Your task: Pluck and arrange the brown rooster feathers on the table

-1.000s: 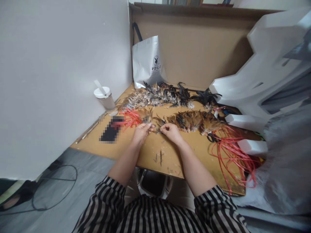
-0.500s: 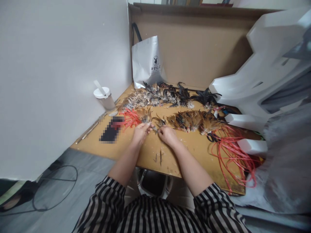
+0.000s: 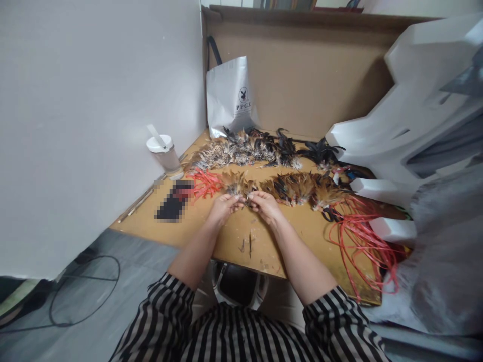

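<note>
My left hand [image 3: 223, 208] is closed in a pinch at the lower ends of a small bunch of brown feathers [image 3: 234, 182], which fans out above the fingers. Right beside it, my right hand [image 3: 264, 205] is also pinched, its fingertips at the feather ends; a dark feather seems to lie between them, too small to make out well. A row of brown feather bunches [image 3: 298, 186] lies just right of and beyond my right hand. Red plastic strips [image 3: 207, 182] lie to the left of the bunch.
More dark and speckled feathers [image 3: 245, 148] pile up behind, before a silver bag [image 3: 228, 95]. A lidded cup [image 3: 166, 156] and a pixelated dark object [image 3: 173, 202] are at left. Long red strips [image 3: 364, 236] hang at right near white foam [image 3: 394, 229]. Feather scraps [image 3: 249, 245] lie in front.
The feather bunch and my left hand have shifted slightly right. My right hand has turned, and its thumb and fingertips now reach toward the left fingertips.
</note>
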A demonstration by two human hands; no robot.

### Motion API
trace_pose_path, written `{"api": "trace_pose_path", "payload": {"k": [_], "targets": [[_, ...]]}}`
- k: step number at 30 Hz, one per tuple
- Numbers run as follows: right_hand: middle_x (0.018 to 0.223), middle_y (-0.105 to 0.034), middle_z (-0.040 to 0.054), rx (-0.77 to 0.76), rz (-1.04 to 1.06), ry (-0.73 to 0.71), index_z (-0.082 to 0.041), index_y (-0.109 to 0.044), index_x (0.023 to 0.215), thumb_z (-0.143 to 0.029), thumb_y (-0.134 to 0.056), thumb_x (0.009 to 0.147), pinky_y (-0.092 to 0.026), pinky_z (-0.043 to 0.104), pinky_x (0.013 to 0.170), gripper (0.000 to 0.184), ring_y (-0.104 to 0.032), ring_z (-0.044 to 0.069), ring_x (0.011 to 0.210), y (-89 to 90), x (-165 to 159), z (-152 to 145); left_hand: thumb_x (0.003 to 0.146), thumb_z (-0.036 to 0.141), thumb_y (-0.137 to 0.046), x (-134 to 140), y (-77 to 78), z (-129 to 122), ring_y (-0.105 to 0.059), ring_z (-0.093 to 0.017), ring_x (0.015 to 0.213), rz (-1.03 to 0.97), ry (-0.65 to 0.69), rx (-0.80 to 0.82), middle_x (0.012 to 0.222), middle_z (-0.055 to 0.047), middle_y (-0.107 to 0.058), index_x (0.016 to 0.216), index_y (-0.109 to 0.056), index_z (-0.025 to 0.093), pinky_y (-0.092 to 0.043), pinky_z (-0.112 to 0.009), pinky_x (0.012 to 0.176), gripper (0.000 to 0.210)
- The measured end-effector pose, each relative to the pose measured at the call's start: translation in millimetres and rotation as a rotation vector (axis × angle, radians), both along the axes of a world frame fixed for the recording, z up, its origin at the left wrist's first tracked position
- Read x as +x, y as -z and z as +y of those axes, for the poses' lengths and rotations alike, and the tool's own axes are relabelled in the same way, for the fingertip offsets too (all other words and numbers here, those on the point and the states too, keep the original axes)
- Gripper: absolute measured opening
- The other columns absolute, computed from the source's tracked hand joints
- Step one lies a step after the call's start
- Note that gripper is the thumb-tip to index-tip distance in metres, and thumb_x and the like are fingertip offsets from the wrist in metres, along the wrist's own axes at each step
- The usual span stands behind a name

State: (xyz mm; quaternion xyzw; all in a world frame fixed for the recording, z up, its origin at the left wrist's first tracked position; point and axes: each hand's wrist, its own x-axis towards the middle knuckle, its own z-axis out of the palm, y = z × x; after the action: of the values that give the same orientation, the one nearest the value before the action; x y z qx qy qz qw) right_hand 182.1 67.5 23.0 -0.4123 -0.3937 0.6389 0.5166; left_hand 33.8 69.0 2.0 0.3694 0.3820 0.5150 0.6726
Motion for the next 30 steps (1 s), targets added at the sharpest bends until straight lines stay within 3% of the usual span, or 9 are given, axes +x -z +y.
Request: {"api": "trace_pose_path", "payload": {"k": [7,18,24,30], "targets": [[0.050,-0.054,-0.0035,0.045,-0.041,0.085,-0.014,-0.060,0.068,-0.032,-0.071,0.055,-0.023,0.018,0.040,0.024,-0.037,0.004,0.041,6.9,-12.3,-0.3,0.063,0.027,-0.070,2.8,-2.9,-2.7,-0.056,-0.006,0.052,-0.027,0.099,0.011,0.071,-0.007,-0.066,0.076,-0.065,0.008,-0.037,-0.015,0.046,0.023],[0.051,-0.054,-0.0039,0.113,-0.084,0.136,-0.015,-0.059,0.071,-0.035,-0.068,0.057,-0.029,0.020,0.044,0.025,-0.041,0.006,0.044,11.2,-18.5,-1.9,0.061,0.029,-0.070,3.3,-0.8,-2.0,-0.052,-0.005,0.048,0.011,0.103,0.003,0.067,-0.005,-0.065,0.073,-0.063,0.009,-0.035,-0.016,0.045,0.024],[0.051,-0.055,-0.0037,0.143,-0.135,0.113,-0.016,-0.058,0.069,-0.036,-0.069,0.058,-0.033,0.021,0.047,0.025,-0.043,0.007,0.045,5.2,-17.9,-4.9,0.061,0.033,-0.069,2.9,0.6,-0.1,-0.050,-0.006,0.045,0.105,0.078,0.061,0.057,-0.004,-0.062,0.067,-0.061,0.010,-0.034,-0.018,0.044,0.025],[0.050,-0.054,-0.0032,0.132,-0.157,0.153,-0.016,-0.054,0.062,-0.038,-0.071,0.053,-0.034,0.022,0.047,0.029,-0.046,0.009,0.047,2.9,-17.2,-5.5,0.060,0.035,-0.069,3.8,3.1,0.9,-0.054,-0.008,0.048,0.147,0.122,0.100,0.068,-0.007,-0.066,0.076,-0.063,0.009,-0.037,-0.019,0.046,0.030]]}}
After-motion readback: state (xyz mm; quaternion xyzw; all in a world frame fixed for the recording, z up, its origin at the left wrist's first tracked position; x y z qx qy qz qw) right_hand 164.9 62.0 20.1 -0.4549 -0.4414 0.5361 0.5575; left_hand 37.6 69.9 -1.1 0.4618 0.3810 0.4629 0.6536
